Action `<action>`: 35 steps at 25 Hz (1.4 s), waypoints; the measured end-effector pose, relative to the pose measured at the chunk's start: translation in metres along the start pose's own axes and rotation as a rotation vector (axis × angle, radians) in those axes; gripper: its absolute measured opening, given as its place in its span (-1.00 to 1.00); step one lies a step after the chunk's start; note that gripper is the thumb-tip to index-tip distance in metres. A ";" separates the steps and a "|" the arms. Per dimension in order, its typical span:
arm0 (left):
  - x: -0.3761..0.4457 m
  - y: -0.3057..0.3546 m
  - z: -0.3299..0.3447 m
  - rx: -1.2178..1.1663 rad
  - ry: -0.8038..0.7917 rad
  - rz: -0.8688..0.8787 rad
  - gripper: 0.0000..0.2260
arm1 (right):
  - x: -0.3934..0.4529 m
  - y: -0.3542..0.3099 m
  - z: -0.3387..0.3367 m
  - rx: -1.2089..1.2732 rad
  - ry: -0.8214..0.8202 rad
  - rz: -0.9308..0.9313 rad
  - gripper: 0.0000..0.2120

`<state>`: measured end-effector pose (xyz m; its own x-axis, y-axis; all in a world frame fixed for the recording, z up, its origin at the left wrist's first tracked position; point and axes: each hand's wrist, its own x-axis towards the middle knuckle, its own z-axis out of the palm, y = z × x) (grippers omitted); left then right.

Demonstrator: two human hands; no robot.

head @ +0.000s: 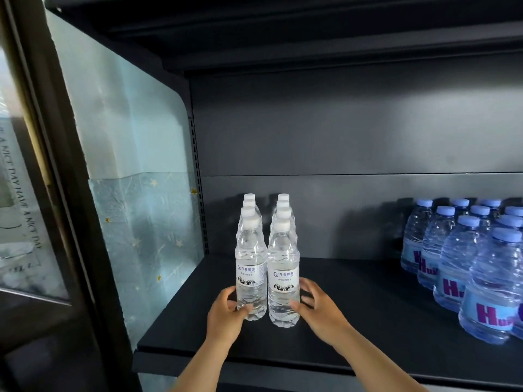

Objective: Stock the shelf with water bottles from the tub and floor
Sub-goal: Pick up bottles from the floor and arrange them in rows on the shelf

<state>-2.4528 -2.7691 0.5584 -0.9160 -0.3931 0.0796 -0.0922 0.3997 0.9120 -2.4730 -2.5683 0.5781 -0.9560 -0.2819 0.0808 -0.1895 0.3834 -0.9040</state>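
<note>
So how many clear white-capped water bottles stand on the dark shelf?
8: two rows of four, left row gripped in front by the left hand, right row by the right hand. More may hide behind.

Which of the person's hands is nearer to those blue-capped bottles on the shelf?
Right. The right hand grips the front white-capped bottle of the right row, the side facing the blue-capped bottles. The left hand holds the left row's front bottle, farther away.

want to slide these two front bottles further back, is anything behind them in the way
Yes. The left hand and right hand grip the front white-capped bottles, and more white-capped bottles stand directly behind each in two rows. The shelf to their right is bare up to the blue-capped bottles.
</note>
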 end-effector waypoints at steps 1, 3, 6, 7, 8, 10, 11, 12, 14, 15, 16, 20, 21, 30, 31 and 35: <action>-0.004 0.005 -0.005 0.043 0.013 -0.008 -0.42 | -0.004 0.002 -0.009 -0.043 -0.002 0.009 -0.39; -0.010 0.019 -0.016 0.128 0.038 0.014 -0.37 | -0.011 0.002 -0.031 -0.134 0.011 0.002 -0.36; -0.028 0.049 -0.032 0.325 0.074 0.114 -0.31 | -0.029 -0.008 -0.073 -0.287 0.032 -0.055 -0.31; -0.034 0.061 -0.035 0.428 0.058 0.143 -0.29 | -0.035 -0.012 -0.089 -0.347 0.035 -0.071 -0.29; -0.040 0.074 -0.038 0.562 0.017 0.162 -0.25 | -0.042 -0.016 -0.105 -0.419 0.038 -0.083 -0.26; -0.051 0.100 -0.040 0.875 -0.070 0.181 -0.16 | -0.055 -0.025 -0.137 -0.619 0.043 -0.087 -0.20; -0.057 0.112 -0.040 1.008 -0.092 0.193 -0.13 | -0.060 -0.028 -0.152 -0.726 0.054 -0.093 -0.17; -0.065 0.126 -0.040 1.112 -0.100 0.207 -0.10 | -0.069 -0.031 -0.167 -0.814 0.070 -0.099 -0.15; -0.084 0.153 -0.037 1.239 -0.106 0.236 -0.08 | -0.093 -0.035 -0.197 -0.933 0.103 -0.099 -0.13; -0.096 0.165 -0.034 1.279 -0.112 0.250 -0.08 | -0.106 -0.035 -0.212 -0.972 0.121 -0.094 -0.12; -0.108 0.175 -0.029 1.311 -0.116 0.265 -0.07 | -0.119 -0.033 -0.226 -0.999 0.145 -0.089 -0.12; -0.161 0.197 -0.004 1.382 -0.080 0.342 -0.08 | -0.180 -0.013 -0.271 -1.062 0.276 -0.047 -0.12; -0.178 0.197 0.004 1.396 -0.059 0.373 -0.09 | -0.201 -0.006 -0.281 -1.073 0.300 -0.024 -0.12; -0.367 0.124 0.085 1.388 -0.289 0.533 -0.11 | -0.431 0.112 -0.332 -1.096 0.325 0.288 -0.12; -0.390 0.115 0.098 1.379 -0.341 0.528 -0.12 | -0.460 0.127 -0.337 -1.081 0.324 0.339 -0.13; -0.452 0.092 0.147 1.358 -0.446 0.560 -0.16 | -0.552 0.184 -0.350 -0.997 0.384 0.425 -0.12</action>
<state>-2.1042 -2.4332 0.5472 -0.9695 0.2343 -0.0724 0.2451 0.9349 -0.2568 -2.0582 -2.0345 0.5145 -0.9580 0.2574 0.1263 0.2350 0.9573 -0.1681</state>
